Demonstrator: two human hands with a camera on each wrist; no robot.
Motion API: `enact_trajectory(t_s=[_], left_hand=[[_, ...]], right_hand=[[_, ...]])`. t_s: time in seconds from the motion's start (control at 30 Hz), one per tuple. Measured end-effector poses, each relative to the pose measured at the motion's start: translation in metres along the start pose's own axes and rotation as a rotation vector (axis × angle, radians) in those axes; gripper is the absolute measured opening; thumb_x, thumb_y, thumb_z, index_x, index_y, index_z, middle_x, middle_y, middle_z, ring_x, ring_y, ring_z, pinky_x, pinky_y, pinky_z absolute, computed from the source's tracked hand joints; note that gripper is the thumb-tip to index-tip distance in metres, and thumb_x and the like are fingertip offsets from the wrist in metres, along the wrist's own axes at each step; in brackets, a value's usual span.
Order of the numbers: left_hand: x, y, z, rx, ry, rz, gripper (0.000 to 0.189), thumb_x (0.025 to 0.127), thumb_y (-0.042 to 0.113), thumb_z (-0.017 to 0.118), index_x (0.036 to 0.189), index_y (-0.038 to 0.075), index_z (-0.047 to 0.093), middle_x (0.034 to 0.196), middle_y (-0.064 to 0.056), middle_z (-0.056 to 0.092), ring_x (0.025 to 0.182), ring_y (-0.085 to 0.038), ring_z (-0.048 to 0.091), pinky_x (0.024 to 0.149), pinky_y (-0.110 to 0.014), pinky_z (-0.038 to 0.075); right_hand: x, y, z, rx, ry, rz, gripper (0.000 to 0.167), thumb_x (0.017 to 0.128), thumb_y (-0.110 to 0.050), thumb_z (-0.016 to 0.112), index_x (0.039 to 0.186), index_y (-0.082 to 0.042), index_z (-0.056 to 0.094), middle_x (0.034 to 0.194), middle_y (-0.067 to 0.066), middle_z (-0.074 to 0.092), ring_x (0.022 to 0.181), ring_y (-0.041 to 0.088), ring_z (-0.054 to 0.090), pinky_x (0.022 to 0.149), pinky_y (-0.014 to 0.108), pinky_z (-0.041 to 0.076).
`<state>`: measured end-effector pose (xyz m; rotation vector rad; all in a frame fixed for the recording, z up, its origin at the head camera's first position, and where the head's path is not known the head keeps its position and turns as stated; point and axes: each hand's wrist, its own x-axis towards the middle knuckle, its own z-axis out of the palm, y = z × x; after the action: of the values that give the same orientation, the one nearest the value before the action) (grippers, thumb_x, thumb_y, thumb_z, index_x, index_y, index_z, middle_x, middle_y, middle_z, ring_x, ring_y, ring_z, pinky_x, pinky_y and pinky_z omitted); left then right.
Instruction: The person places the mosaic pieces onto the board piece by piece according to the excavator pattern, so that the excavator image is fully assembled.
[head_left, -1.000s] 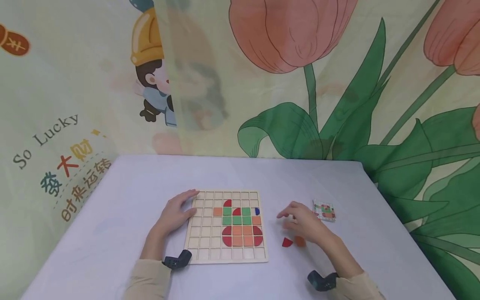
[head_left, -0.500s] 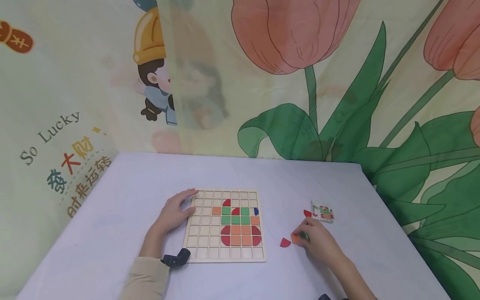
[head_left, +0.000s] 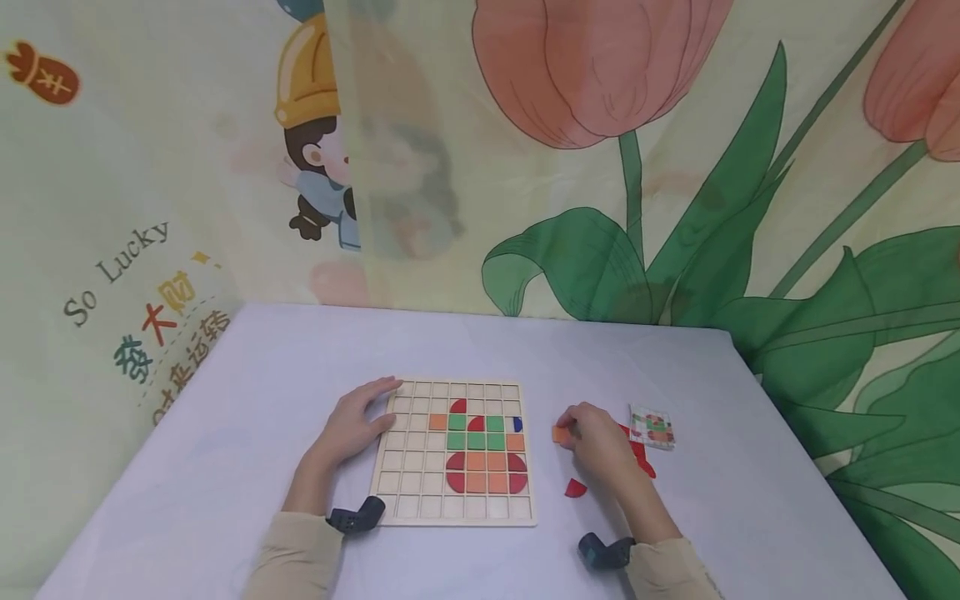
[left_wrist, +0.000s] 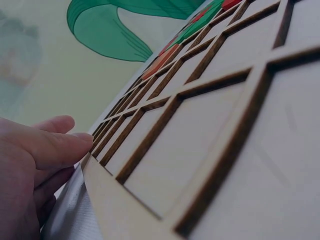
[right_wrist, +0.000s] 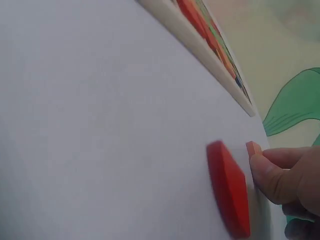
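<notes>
Broadly, the white surface (head_left: 300, 358) carries everything, and its cover looks smooth enough for light things to slide on. Next in size comes the gridded board (head_left: 407, 483), lying flat on it; thin and wood-like, it is likely stiff and fairly light, easy to nudge askew, and best held by its outer rim, since the raised ribs between cells look slender. Coloured pieces sit in a number of its cells, mostly right of the middle.

Of the two hands, the left (head_left: 352, 427) has thumb and fingers spread apart, their tips resting at the board's left edge. The right (head_left: 600, 440), to the right of the board, pinches an orange tile (head_left: 560, 434) between thumb and forefinger.

Beyond that hand lies a small printed card (head_left: 652, 427), probably light and bendable, with red pieces (head_left: 642, 461) just beside it, partly hidden. A lone red wedge (head_left: 575, 488) rests nearer the person; hard-looking, it should suit a pinch on its side walls.

Finally, the orange tile is well apart from the board; whether it touches the surface I cannot tell. It seems rigid, very light and not fragile, perhaps a little slick. Opposite edges are the place to grip, leaving its underside free.
</notes>
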<state>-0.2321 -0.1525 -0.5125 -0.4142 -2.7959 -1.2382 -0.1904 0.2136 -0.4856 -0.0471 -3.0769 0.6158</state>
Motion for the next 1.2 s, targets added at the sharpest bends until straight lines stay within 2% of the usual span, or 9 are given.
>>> enact_trajectory(t_s=[0.2, 0.53, 0.67, 0.87, 1.0, 1.2], left_hand=[[0.001, 0.003, 0.001, -0.008, -0.004, 0.003, 0.052, 0.086, 0.022, 0.065, 0.136, 0.016, 0.052, 0.147, -0.012, 0.044, 0.139, -0.036, 0.035, 0.115, -0.057, 0.025], [0.001, 0.007, 0.001, -0.008, -0.011, -0.006, 0.053, 0.085, 0.019, 0.066, 0.136, 0.014, 0.052, 0.147, -0.012, 0.044, 0.139, -0.036, 0.035, 0.115, -0.056, 0.025], [0.000, 0.006, -0.001, 0.002, -0.008, -0.004, 0.053, 0.085, 0.017, 0.066, 0.136, 0.015, 0.052, 0.147, -0.011, 0.044, 0.139, -0.036, 0.035, 0.115, -0.057, 0.025], [-0.001, 0.002, -0.003, 0.014, -0.005, 0.000, 0.053, 0.085, 0.017, 0.065, 0.136, 0.016, 0.052, 0.147, -0.011, 0.044, 0.138, -0.036, 0.035, 0.115, -0.058, 0.025], [0.000, 0.002, -0.003, 0.013, -0.004, -0.006, 0.053, 0.085, 0.017, 0.065, 0.136, 0.016, 0.051, 0.147, -0.011, 0.044, 0.139, -0.036, 0.035, 0.115, -0.058, 0.025], [0.001, 0.001, -0.002, -0.001, -0.003, -0.006, 0.053, 0.085, 0.016, 0.066, 0.136, 0.015, 0.052, 0.147, -0.011, 0.045, 0.138, -0.035, 0.036, 0.115, -0.056, 0.026]], right_hand=[[0.018, -0.011, 0.002, 0.079, -0.019, 0.042, 0.025, 0.079, -0.008, 0.076, 0.101, -0.013, 0.065, 0.094, 0.004, 0.062, 0.087, 0.019, 0.055, 0.083, 0.036, 0.058], [0.026, -0.017, 0.001, 0.271, -0.011, 0.064, 0.015, 0.081, -0.010, 0.074, 0.094, -0.012, 0.065, 0.086, 0.003, 0.062, 0.084, 0.018, 0.054, 0.072, 0.025, 0.054], [0.030, -0.029, -0.001, 0.326, 0.026, 0.055, 0.012, 0.083, -0.015, 0.074, 0.092, -0.013, 0.066, 0.088, 0.003, 0.064, 0.083, 0.018, 0.054, 0.071, 0.024, 0.052], [0.037, -0.066, 0.005, 0.425, 0.016, -0.009, 0.010, 0.085, -0.019, 0.072, 0.093, -0.014, 0.069, 0.087, 0.001, 0.066, 0.078, 0.016, 0.055, 0.066, 0.022, 0.052], [0.043, -0.083, 0.018, 0.430, -0.013, -0.072, 0.007, 0.086, -0.020, 0.070, 0.092, -0.016, 0.069, 0.083, -0.002, 0.065, 0.075, 0.015, 0.054, 0.061, 0.021, 0.049], [0.046, -0.094, 0.032, 0.379, -0.019, -0.107, 0.005, 0.088, -0.018, 0.068, 0.092, -0.017, 0.070, 0.084, -0.003, 0.067, 0.075, 0.014, 0.055, 0.065, 0.023, 0.049]])
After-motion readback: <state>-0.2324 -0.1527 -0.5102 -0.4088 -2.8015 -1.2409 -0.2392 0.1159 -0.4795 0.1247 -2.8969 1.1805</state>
